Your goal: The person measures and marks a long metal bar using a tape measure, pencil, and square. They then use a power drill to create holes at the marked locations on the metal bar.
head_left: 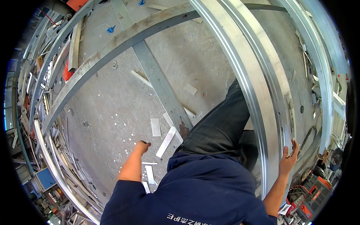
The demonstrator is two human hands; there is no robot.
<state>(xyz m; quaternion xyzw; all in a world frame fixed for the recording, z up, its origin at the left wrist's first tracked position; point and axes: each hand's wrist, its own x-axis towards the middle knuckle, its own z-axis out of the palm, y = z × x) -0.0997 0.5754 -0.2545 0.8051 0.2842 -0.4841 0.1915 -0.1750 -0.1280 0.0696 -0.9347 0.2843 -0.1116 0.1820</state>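
Note:
Long silvery metal profiles (258, 80) run up the right of the view, lying side by side and bowed by the lens. My right hand (288, 159) is at their outer edge, thumb and fingers spread; it grips nothing, and I cannot tell whether it touches the metal. Beside that hand, a narrow strip with holes (290, 112) runs along the outer profile. My left hand (142, 147) hangs low over the floor, fingers curled in and nothing visible in them. Flat metal offcuts (165, 141) lie on the concrete just right of it.
A grey steel beam (112, 47) crosses the far side, joined by a flat crosspiece (159, 80) reaching toward my legs. Piles of metal lengths (56, 150) line the left. At the lower right stands an orange and grey machine (317, 193) with cables.

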